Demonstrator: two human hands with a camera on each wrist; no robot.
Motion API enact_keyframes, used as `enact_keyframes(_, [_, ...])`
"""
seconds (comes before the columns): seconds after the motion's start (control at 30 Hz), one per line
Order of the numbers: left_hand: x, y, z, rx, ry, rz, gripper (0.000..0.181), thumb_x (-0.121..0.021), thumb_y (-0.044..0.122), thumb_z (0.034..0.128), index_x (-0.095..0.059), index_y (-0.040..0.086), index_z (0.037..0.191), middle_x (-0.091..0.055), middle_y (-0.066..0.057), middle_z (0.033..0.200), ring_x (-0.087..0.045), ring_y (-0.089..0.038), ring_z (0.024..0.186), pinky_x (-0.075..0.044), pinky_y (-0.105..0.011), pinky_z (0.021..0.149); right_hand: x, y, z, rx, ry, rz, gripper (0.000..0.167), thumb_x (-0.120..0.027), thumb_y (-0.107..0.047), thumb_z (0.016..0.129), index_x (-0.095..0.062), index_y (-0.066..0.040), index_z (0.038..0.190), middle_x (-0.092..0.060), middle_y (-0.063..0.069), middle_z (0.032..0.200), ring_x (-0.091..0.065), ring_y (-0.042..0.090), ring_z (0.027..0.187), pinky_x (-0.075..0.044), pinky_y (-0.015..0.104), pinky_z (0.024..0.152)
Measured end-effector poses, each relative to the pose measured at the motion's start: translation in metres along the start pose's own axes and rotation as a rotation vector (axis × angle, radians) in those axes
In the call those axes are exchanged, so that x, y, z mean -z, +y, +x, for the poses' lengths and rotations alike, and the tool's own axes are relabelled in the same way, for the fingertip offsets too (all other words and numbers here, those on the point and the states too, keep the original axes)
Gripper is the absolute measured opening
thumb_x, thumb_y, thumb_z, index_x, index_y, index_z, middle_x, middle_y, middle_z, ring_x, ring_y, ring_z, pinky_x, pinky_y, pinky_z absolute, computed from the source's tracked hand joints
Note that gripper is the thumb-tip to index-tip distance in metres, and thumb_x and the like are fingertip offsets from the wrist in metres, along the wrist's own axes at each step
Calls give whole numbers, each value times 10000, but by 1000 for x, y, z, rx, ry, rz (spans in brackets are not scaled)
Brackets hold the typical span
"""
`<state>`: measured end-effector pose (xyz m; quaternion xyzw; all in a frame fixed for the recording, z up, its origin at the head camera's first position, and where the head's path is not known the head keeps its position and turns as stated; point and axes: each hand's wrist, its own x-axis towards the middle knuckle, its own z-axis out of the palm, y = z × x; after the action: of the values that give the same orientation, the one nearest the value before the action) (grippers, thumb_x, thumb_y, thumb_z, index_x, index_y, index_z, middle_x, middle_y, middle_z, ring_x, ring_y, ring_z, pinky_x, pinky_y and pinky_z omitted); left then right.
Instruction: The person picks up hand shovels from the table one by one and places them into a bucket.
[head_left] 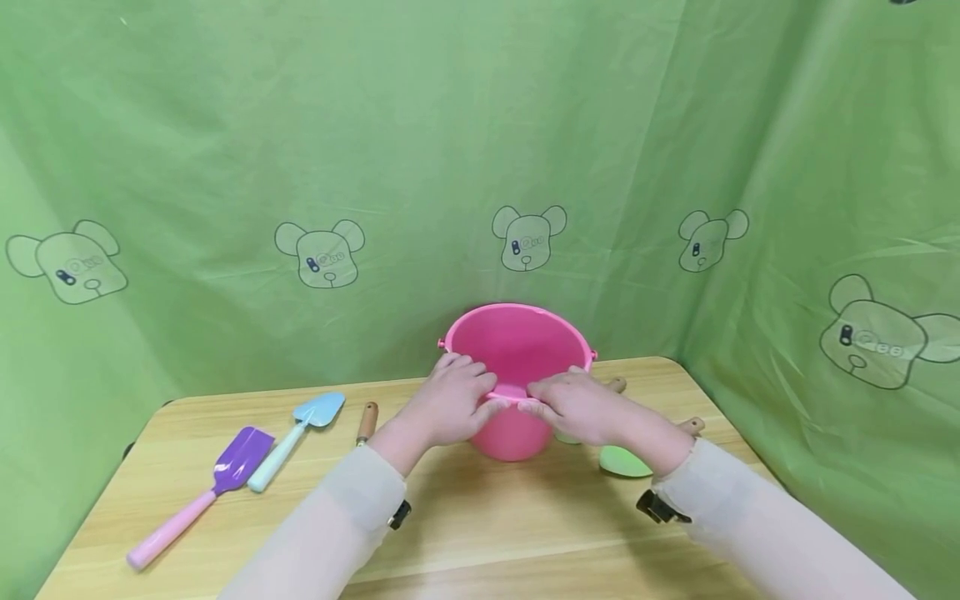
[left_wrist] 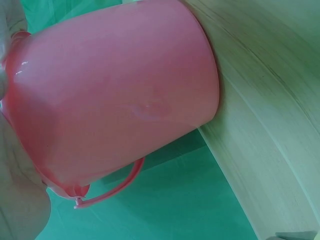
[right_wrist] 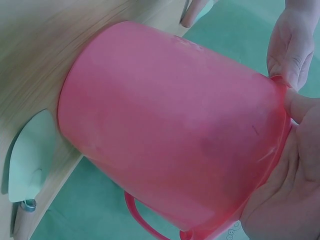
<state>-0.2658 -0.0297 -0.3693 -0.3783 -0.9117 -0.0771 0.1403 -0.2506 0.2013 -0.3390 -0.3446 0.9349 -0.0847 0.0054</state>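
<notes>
Head view: my left hand (head_left: 453,400) and right hand (head_left: 581,406) grip the near rim of the pink bucket (head_left: 517,362), which stands on the table (head_left: 495,533). Left wrist: the bucket's handle (left_wrist: 117,190) hangs down its side. Right wrist: green trowel (right_wrist: 34,157) lies near the base.
</notes>
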Motion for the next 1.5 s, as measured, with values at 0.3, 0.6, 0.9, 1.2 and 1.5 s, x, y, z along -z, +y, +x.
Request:
enact_keyframes(0.3, [2, -2, -5, 13, -9, -8, 377, -431, 511, 1031, -599, 186, 941, -541, 54, 906, -471, -153, 940, -308, -400, 1034, 0, -5, 2, -21, -18, -3, 324, -481, -435, 1042, -504, -254, 774, -464, -123, 684, -499, 89, 729, -354, 449, 866])
enact_keyframes(0.6, [3, -3, -8, 17, -19, -5, 385, -406, 516, 1038, -565, 196, 896, -511, 63, 870, -458, -148, 914, -306, -395, 1023, -1, -7, 3, -10, -17, -4, 422, -382, -580, 1025, -530, -256, 798, -477, -135, 702, -515, 88, 767, -351, 482, 927])
enact_keyframes(0.9, [6, -4, -13, 25, -23, -14, 372, -416, 508, 1036, -548, 198, 880, -496, 64, 852, -457, -149, 907, -316, -402, 1018, -2, -11, 5, 0, -16, 9, 461, -347, -621, 1011, -522, -260, 785, -455, -122, 679, -492, 89, 725, -352, 458, 897])
enact_keyframes(1.2, [5, -6, -17, 27, -18, -8, 353, -425, 504, 1034, -551, 208, 888, -500, 76, 851, -460, -143, 915, -322, -407, 1016, -5, -14, 7, -5, -6, 14, 341, -467, -483, 1035, -518, -261, 781, -454, -119, 668, -498, 91, 722, -364, 459, 909])
enact_keyframes(1.5, [8, -6, -21, 34, -18, -17, 359, -435, 502, 1031, -546, 205, 862, -491, 75, 834, -454, -147, 898, -324, -408, 1004, -5, -18, 9, -4, -7, 18, 341, -465, -486, 1034, -528, -258, 789, -460, -115, 673, -504, 101, 734, -361, 498, 948])
